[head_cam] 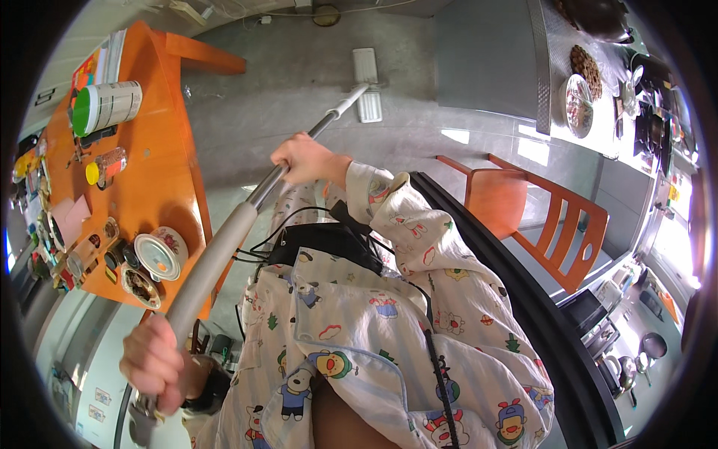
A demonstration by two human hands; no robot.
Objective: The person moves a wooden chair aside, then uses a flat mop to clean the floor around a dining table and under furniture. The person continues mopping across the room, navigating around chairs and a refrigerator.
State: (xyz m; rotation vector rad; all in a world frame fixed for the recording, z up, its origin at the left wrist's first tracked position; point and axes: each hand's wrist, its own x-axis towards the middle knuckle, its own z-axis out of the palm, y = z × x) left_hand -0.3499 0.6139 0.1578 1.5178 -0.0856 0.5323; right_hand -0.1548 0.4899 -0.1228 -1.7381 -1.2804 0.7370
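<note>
A long-handled sponge mop runs diagonally across the view, with a thick grey sleeve (216,266) on its upper part and a shiny metal pole below it. My left hand (152,359) is wrapped around the handle near its top end, at the lower left. Farther down, my right hand (310,159) grips the metal pole in front of my body. The white mop head (367,84) lies flat on the grey floor (280,90) ahead of me. Its pole meets the middle of the head at a slant.
An orange wooden table (162,163) at left bears a green-lidded tub (109,106), a yellow-capped jar (106,166) and a lidded bowl (160,253). An orange chair (496,196) stands at right, beyond a black edge (505,292). A counter with a bowl (578,106) is at upper right.
</note>
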